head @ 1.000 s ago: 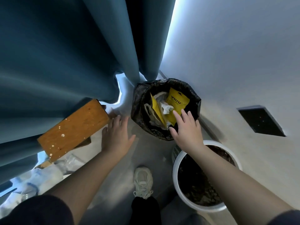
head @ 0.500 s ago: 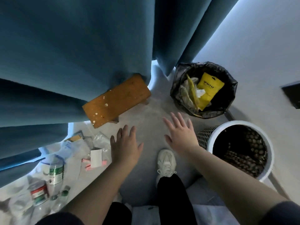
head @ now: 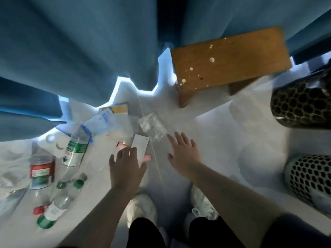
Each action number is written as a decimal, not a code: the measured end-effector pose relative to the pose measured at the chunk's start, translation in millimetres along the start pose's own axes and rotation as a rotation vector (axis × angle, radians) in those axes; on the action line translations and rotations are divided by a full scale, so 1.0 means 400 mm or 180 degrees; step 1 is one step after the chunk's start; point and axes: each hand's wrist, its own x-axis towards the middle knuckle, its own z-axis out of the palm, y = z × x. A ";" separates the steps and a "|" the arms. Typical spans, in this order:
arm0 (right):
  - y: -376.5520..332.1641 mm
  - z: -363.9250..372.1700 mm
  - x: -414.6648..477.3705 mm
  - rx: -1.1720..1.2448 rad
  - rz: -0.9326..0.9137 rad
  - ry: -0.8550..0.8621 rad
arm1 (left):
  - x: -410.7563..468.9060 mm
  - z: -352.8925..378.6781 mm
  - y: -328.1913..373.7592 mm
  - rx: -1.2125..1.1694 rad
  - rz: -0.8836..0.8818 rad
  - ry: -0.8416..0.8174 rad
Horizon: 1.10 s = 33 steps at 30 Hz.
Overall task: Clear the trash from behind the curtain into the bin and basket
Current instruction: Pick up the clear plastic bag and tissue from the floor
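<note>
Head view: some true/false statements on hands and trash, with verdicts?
1. Neither the left hand nor the right hand grips anything. True.
2. The wooden stool lies on its side. False: it stands upright.
3. Plastic bottles lie on the floor left of the left hand. True.
4. The right hand holds the clear plastic bag. False: the bag lies on the floor by its open fingers.
5. The black bin and white basket sit at the left edge. False: right edge.
</note>
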 end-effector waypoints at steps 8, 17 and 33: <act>-0.003 0.112 0.232 0.0280 0.0409 0.0580 | 0.142 0.228 -0.028 -0.0778 -0.0568 0.0530; -0.040 0.164 0.340 0.0360 0.0778 0.0772 | 0.166 0.276 -0.014 -0.1744 -0.0989 0.0577; 0.198 -0.324 -0.208 0.2212 0.0555 0.0885 | -0.103 -0.240 0.188 -0.2756 -0.0278 0.1065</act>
